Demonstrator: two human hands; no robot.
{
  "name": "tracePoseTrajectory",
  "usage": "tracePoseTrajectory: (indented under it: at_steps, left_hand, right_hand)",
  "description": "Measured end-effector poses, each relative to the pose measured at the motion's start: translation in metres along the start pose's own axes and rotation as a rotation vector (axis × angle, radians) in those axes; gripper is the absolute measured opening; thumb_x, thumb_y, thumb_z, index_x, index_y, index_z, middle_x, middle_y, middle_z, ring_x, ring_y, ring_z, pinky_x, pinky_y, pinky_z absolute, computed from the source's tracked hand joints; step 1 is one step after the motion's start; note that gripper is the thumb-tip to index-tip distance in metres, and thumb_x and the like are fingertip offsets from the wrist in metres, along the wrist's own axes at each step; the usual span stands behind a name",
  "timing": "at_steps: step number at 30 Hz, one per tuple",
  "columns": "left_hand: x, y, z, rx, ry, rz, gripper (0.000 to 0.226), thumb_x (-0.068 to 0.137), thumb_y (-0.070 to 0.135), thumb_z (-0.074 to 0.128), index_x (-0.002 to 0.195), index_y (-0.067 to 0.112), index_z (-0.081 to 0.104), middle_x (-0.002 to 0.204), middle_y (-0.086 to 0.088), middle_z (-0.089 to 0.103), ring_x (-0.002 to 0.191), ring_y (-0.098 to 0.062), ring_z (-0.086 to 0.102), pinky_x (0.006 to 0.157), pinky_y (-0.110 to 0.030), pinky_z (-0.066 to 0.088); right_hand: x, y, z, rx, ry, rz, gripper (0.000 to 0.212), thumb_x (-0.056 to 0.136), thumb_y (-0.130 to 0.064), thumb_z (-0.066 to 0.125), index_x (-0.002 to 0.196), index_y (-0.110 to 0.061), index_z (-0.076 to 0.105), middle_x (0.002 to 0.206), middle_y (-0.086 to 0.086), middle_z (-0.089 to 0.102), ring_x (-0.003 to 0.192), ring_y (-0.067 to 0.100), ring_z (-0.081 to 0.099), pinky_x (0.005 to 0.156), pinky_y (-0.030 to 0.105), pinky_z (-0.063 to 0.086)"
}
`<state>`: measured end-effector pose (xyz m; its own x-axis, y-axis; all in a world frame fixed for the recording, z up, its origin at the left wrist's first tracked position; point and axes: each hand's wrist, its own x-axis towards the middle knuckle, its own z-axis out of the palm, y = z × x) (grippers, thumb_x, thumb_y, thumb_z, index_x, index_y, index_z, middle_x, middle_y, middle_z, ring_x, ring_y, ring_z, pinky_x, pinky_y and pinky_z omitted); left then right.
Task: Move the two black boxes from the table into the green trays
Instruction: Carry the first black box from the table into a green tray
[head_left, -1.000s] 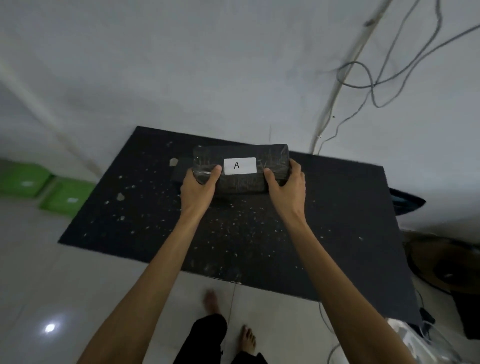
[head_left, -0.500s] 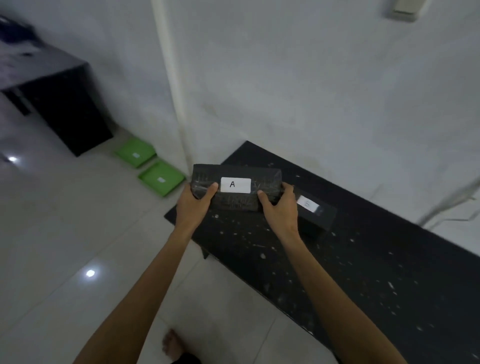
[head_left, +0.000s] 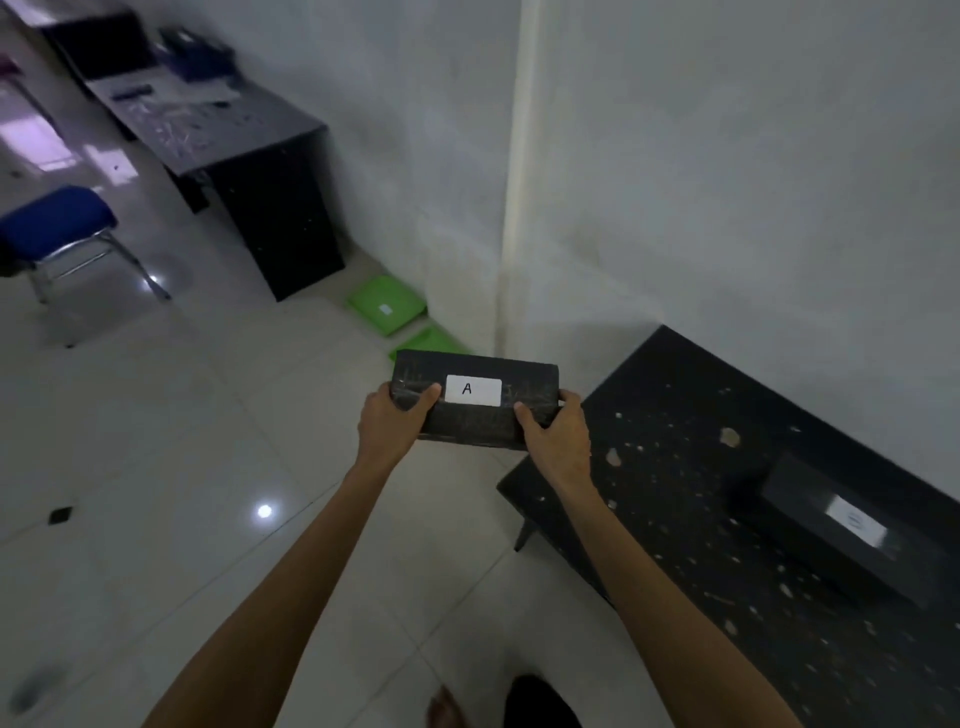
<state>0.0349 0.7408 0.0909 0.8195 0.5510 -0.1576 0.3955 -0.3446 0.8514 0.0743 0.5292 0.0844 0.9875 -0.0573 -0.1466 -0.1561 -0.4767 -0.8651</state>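
Note:
I hold the black box labelled A (head_left: 475, 415) in the air over the floor, just left of the black table (head_left: 701, 426). My left hand (head_left: 392, 423) grips its left end and my right hand (head_left: 558, 441) grips its right end. A second black box (head_left: 831, 525) with a white label lies on the table at the right. Two green trays sit on the floor by the wall corner: the far tray (head_left: 387, 304) shows fully, the near tray (head_left: 431, 340) is partly hidden behind the held box.
A dark desk (head_left: 249, 145) with clutter on top stands at the back left. A blue-seated chair (head_left: 57, 223) stands to its left. The white tiled floor (head_left: 182, 467) stretches between me and the trays. My foot (head_left: 447, 706) shows at the bottom.
The box labelled A has left the table and moved left over the floor, still in both hands. My view has swung left, bringing the trays, the desk and the chair into sight.

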Motion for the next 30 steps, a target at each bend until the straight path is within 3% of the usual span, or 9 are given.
tracePoseTrajectory:
  at_steps: [9, 13, 19, 24, 30]
  left_hand:
    - [0.152, -0.063, -0.027, 0.043, -0.090, -0.125, 0.057, 0.081, 0.053, 0.070, 0.115, 0.007, 0.062, 0.107, -0.009, 0.068, 0.087, -0.018, 0.060, 0.072, -0.025, 0.045]
    - [0.233, -0.078, -0.038, 0.062, -0.133, -0.180, 0.056, 0.082, 0.051, 0.070, 0.117, 0.009, 0.060, 0.107, -0.007, 0.066, 0.090, -0.018, 0.059, 0.075, -0.026, 0.046]
    - [0.354, -0.082, -0.056, 0.075, -0.177, -0.228, 0.055, 0.080, 0.051, 0.072, 0.114, 0.010, 0.061, 0.102, -0.002, 0.065, 0.094, -0.020, 0.063, 0.080, -0.030, 0.051]
    - [0.463, -0.092, -0.061, 0.143, -0.251, -0.213, 0.053, 0.079, 0.049, 0.074, 0.113, 0.009, 0.063, 0.103, -0.005, 0.067, 0.095, -0.023, 0.065, 0.077, -0.029, 0.050]
    - [0.612, -0.106, -0.042, 0.227, -0.397, -0.144, 0.064, 0.082, 0.041, 0.074, 0.128, 0.006, 0.046, 0.106, -0.005, 0.060, 0.098, -0.026, 0.061, 0.082, -0.032, 0.049]
  right_hand:
    - [0.101, -0.012, 0.138, -0.056, -0.111, 0.116, 0.069, 0.078, -0.049, 0.073, 0.129, -0.012, 0.046, 0.121, 0.008, 0.058, 0.105, 0.022, 0.061, 0.090, 0.042, 0.054]
    - [0.152, -0.032, 0.198, -0.068, -0.126, 0.184, 0.068, 0.078, -0.046, 0.074, 0.127, -0.009, 0.046, 0.121, 0.012, 0.058, 0.107, 0.028, 0.062, 0.091, 0.046, 0.054]
    - [0.226, -0.069, 0.272, -0.044, -0.144, 0.269, 0.063, 0.079, -0.042, 0.075, 0.123, -0.007, 0.047, 0.118, 0.012, 0.060, 0.106, 0.029, 0.063, 0.088, 0.040, 0.053]
    - [0.287, -0.093, 0.337, -0.009, -0.101, 0.361, 0.062, 0.078, -0.042, 0.075, 0.123, -0.010, 0.047, 0.118, 0.011, 0.061, 0.103, 0.026, 0.063, 0.084, 0.035, 0.051]
    - [0.370, -0.105, 0.433, 0.045, 0.066, 0.501, 0.060, 0.079, -0.038, 0.076, 0.123, -0.008, 0.048, 0.117, 0.012, 0.062, 0.102, 0.027, 0.063, 0.083, 0.034, 0.051]
